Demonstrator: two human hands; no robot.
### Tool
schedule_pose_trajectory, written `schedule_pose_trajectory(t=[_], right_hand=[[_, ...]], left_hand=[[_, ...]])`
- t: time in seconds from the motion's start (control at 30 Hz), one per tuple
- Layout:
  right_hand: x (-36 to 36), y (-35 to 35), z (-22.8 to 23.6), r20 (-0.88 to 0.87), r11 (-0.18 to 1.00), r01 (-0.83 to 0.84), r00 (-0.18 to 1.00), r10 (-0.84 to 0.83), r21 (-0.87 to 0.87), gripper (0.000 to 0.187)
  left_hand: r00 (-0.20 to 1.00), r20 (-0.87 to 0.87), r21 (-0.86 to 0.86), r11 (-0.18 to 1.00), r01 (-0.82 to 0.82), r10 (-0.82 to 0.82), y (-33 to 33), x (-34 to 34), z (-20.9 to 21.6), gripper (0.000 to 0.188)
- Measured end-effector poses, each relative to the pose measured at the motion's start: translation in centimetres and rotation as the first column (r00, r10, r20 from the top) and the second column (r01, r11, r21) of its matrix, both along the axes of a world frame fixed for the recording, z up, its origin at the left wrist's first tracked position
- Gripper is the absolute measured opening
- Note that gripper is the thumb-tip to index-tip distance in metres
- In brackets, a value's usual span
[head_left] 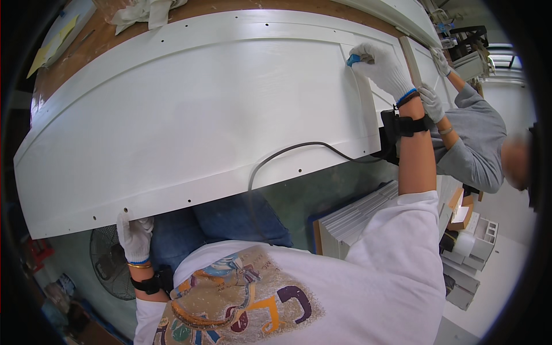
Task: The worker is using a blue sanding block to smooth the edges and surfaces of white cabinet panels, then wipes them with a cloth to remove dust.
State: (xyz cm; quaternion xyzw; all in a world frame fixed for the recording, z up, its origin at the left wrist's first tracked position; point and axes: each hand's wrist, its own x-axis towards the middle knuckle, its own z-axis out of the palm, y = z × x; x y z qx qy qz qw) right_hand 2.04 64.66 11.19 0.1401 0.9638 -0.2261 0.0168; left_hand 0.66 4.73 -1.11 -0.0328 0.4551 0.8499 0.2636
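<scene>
White frame-edged panel (190,121) lies flat on brown tabletop (322,7). Gloved right hand (382,69) over panel's right end, fingers pinched on small blue piece (353,60). Gloved left hand (135,237) at panel's near edge, left part; cannot tell whether it grips. Co-worker in grey shirt (474,141) beyond panel's right end. Standing fan (108,261) below panel's near-left edge.

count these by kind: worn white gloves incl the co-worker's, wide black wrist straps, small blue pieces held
Worn white gloves: 4
Wide black wrist straps: 2
Small blue piece in the right hand: 1
Total: 7
</scene>
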Motion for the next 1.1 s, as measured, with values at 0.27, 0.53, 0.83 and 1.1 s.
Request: schedule_pose_trajectory(t=[0.27,0.53,0.83,1.1], right_hand=[[-0.8,-0.9,0.2,-0.087,0.997,-0.002,0.996,0.009,0.080,0.024],[1.6,-0.4,0.2,0.014,1.000,-0.014,1.000,0.014,-0.010,0.025],[-0.5,-0.2,-0.4,-0.121,0.994,-0.063,0.990,0.074,0.092,0.023],[-0.4,-0.3,0.0,-0.063,0.993,-0.055,0.996,0.062,0.100,0.024]], left_hand=[[0.999,0.011,-0.002,0.999,-0.038,0.038,0.1,0.3,-0.2,0.036],[1.000,-0.019,0.041,0.999,0.013,-0.012,0.2,0.1,0.1,0.036],[0.999,0.007,-0.024,0.999,-0.043,0.043,0.1,0.3,-0.2,0.036],[1.000,-0.019,0.009,1.000,-0.021,0.021,0.4,0.0,0.1,0.035]])
